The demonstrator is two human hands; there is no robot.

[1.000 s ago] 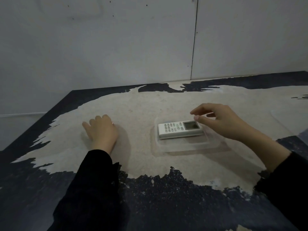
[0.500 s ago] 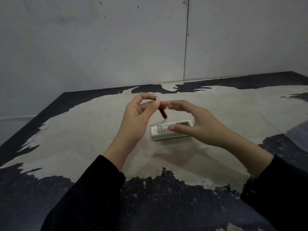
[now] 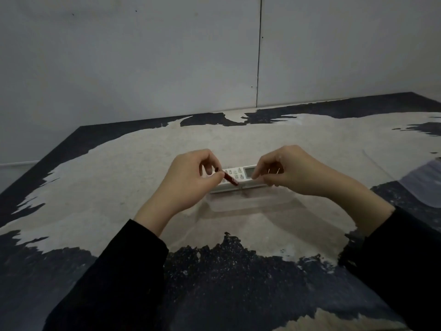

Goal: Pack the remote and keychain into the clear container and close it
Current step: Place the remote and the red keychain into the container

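Observation:
A white remote (image 3: 239, 177) with a small screen lies lengthwise inside the shallow clear container (image 3: 253, 204) on the table. My left hand (image 3: 188, 180) pinches the top of a dark red keychain (image 3: 229, 178), which slants down over the remote's keypad. My right hand (image 3: 288, 172) is just right of it over the remote's screen end, fingertips pinched together near the keychain's lower end; a thin ring or wire seems to sit between them, too small to tell. Both hands hover right above the container.
The table (image 3: 124, 187) has a worn light centre with dark patches at the edges. A faint clear lid (image 3: 391, 161) lies flat at the right. A grey wall (image 3: 167, 56) stands close behind the table.
My left hand left the table, picked up the red keychain and brought it over the remote. Both hands have since lowered toward the container, and the right hand's fingers have pinched together.

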